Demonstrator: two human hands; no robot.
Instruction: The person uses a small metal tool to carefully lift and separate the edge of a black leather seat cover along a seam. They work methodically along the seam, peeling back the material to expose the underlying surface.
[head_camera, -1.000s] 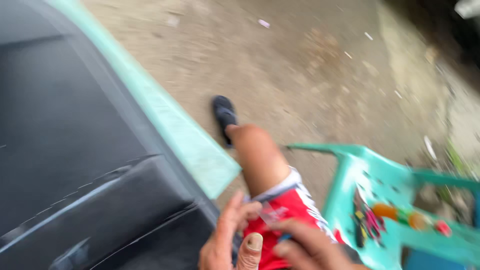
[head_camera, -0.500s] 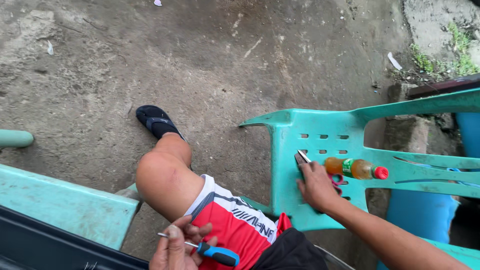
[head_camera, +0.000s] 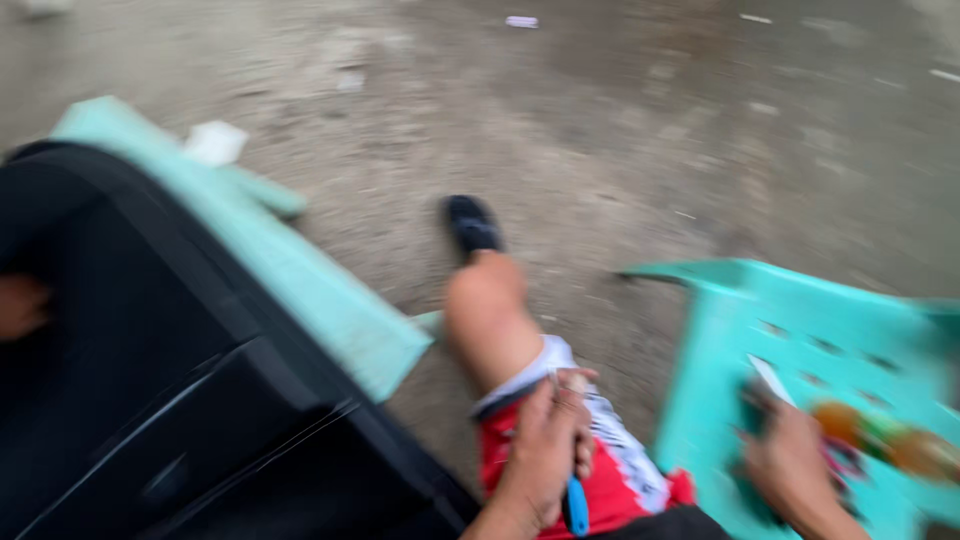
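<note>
Left hand (head_camera: 545, 450) is gripping a blue-handled screwdriver (head_camera: 576, 505) over the thigh; right hand (head_camera: 790, 465), grip unclear, is touching the chair (head_camera: 740, 310). Any slip could jab the leg.

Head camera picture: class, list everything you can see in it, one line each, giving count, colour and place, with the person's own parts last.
Ground: one, grey-brown dirt, across the top.
Black panel: one, black, lower left.
Board: one, pale green, along the panel's edge.
Plastic chair: one, turquoise, right.
Bottle: one, blurred orange and green, on the chair.
Screwdriver: one, blue handle, in the left hand.
Sandal: one, dark, on the foot.
Shorts: one pair, red and white, bottom centre.
Knee: one, bare, centre.
Left hand: on the shorts.
Right hand: on the chair, holding a blurred dark object.
</note>
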